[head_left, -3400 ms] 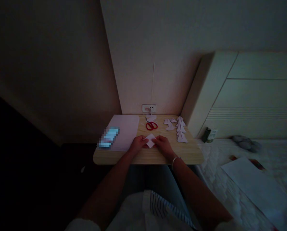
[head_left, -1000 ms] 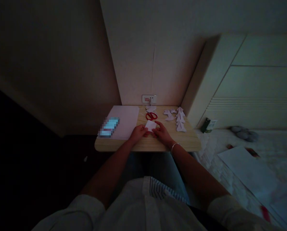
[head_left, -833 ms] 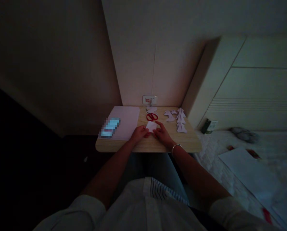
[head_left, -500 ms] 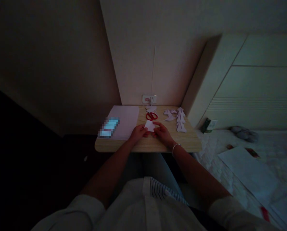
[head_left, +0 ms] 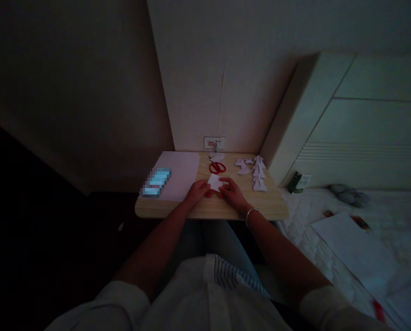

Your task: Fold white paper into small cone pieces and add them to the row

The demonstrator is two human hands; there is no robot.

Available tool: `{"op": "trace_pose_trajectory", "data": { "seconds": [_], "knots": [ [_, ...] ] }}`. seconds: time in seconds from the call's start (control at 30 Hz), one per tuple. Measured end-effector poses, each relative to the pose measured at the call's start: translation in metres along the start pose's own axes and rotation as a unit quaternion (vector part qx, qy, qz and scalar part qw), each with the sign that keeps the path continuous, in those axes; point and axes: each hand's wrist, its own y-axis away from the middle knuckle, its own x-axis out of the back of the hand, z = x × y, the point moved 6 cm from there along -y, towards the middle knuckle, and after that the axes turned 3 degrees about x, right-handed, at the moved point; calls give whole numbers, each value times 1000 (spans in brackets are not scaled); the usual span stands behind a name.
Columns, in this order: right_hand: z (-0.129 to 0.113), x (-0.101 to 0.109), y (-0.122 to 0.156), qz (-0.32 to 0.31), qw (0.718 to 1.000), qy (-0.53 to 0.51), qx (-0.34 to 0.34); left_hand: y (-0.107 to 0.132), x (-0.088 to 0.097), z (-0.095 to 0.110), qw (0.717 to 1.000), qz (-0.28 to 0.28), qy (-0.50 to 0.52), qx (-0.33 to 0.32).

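Hiding edges of paper (head_left: pixel 214 182): left hand (head_left: pixel 195 193), right hand (head_left: pixel 233 194).

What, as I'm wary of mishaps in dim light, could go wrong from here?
The red scissors lie just beyond the white paper pinched by the left hand and right hand; either hand might brush them. The phone rests near the left edge of the table, so a stray bump could perhaps knock it off. With so little light, the paper's edges may also be hard to judge.
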Motion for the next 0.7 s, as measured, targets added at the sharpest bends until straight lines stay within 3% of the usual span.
{"op": "trace_pose_trajectory", "data": {
  "seconds": [0.37, 0.7],
  "knots": [
    [-1, 6, -2, 66, 997, -2, -31, 2, 1, 2, 1000, 8, -16, -13],
    [8, 11, -2, 59, 998, -19, -25, 2, 8, 0, 999, 28, 22, -39]
  ]
}}
